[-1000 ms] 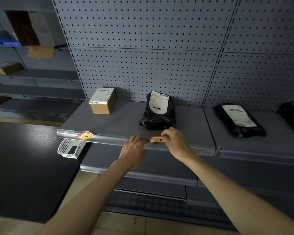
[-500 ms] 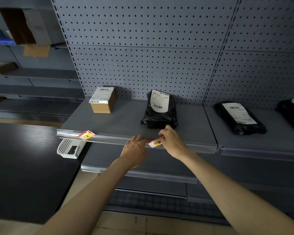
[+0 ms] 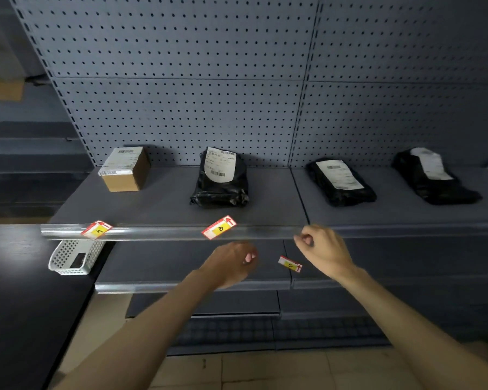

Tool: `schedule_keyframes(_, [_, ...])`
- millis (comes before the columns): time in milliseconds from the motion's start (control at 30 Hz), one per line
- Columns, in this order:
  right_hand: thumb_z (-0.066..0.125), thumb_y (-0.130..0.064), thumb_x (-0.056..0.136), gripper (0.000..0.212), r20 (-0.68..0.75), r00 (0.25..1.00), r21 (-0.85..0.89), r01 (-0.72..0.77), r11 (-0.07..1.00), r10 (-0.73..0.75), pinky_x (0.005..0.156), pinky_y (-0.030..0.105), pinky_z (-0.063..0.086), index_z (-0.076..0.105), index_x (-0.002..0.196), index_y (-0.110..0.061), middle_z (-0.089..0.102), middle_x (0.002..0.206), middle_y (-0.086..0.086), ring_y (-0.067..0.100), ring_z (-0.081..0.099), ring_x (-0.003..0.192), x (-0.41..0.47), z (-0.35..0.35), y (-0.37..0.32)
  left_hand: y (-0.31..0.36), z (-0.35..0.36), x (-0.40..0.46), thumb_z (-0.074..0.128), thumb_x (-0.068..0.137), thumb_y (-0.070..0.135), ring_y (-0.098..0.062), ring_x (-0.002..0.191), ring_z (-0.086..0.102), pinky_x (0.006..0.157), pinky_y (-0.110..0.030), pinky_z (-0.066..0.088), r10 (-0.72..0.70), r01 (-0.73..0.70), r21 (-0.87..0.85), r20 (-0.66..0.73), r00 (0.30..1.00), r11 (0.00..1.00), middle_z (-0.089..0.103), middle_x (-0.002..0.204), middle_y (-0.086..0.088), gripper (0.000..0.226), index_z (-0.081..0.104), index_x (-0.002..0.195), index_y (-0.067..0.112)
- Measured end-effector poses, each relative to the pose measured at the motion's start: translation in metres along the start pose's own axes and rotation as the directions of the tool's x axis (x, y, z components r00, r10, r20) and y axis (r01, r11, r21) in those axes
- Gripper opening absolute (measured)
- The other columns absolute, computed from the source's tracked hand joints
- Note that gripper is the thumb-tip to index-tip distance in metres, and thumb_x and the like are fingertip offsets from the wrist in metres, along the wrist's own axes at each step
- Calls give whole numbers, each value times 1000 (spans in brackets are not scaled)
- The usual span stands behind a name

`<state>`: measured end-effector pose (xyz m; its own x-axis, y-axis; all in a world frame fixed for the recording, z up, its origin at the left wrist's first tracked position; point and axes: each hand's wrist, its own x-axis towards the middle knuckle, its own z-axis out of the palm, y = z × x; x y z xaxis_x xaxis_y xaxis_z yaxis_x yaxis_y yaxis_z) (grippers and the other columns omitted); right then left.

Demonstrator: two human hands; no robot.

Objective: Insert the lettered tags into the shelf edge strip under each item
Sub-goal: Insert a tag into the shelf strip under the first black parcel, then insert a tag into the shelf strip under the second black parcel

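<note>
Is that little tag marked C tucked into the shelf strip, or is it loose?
Loose. The C tag is below the shelf edge strip, between the hands and touching neither, unlike the B tag.

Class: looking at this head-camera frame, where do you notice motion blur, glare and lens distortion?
Head view: the left hand and the C tag are motion-smeared; the clear edge strip catches glare; the pegboard uprights bow outward, typical wide-angle distortion; the corners fall dark.
</note>
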<state>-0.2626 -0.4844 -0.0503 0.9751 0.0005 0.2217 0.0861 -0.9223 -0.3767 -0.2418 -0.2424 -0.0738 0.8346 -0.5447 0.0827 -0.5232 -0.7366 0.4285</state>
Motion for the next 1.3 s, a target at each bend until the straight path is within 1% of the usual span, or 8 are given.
schedule_keyframes(100, [61,-34,90,23,66,997,-47,-28,999,31,62,28,50,62,80,-14,65,79,-2,14,63,70,-18,6,35,19,25,18,48,94,34,-18,89,63,74,-30,48,-14,15,-15,92,996,1000,67,103,5,19,62,102,25])
schedule_keyframes(367, [59,-36,90,27,253,966,-8,-43,999,44,67,38,52,60,84,-10,61,88,6,24,62,76,-14,53,102,52,97,77,48,94,27,-25,102,62,83,-39,51,-122,116,44,157,980,992,64,115,1,20,60,109,24])
schedule_keyframes(533, [58,-32,91,23,281,958,9,-58,998,53,60,29,41,61,85,-10,61,85,6,21,57,69,2,94,136,36,149,110,47,95,30,-26,101,64,83,-40,52,-193,171,126,190,963,977,63,118,-3,23,58,114,25])
schedule_keyframes(700, [60,-30,90,24,297,952,12,-84,996,77,64,33,45,63,90,-6,64,91,13,28,62,79,20,147,169,5,201,144,52,92,27,-27,111,60,89,-43,50,-266,241,157,167,949,958,61,119,-5,25,58,116,22])
schedule_keyframes(1067, [78,-38,74,57,288,947,118,-183,976,143,90,39,48,55,114,-4,49,121,16,33,54,108,58,269,226,-61,306,195,55,94,25,-24,130,44,106,-38,36,-133,104,241,107,985,965,47,145,-3,48,41,140,26])
schedule_keyframes(1133, [81,-34,69,48,277,948,178,-209,962,155,88,38,47,60,101,-5,50,113,15,31,53,108,61,278,229,-67,313,197,57,93,30,-23,130,44,107,-37,35,-145,122,226,90,985,967,48,144,-2,48,43,139,26])
schedule_keyframes(1200, [83,-29,66,32,248,956,214,-214,953,158,75,37,50,61,81,-11,55,89,5,26,57,92,62,280,231,-70,316,197,59,91,28,-22,129,44,108,-38,36,-129,119,210,36,991,970,51,140,-2,47,47,137,25])
schedule_keyframes(1300, [79,-17,71,28,239,960,263,-209,942,146,60,34,50,54,83,-18,56,77,0,20,59,73,59,276,229,-64,312,190,62,90,28,-21,120,47,102,-36,41,-62,77,209,-78,995,975,56,124,-2,31,61,121,21])
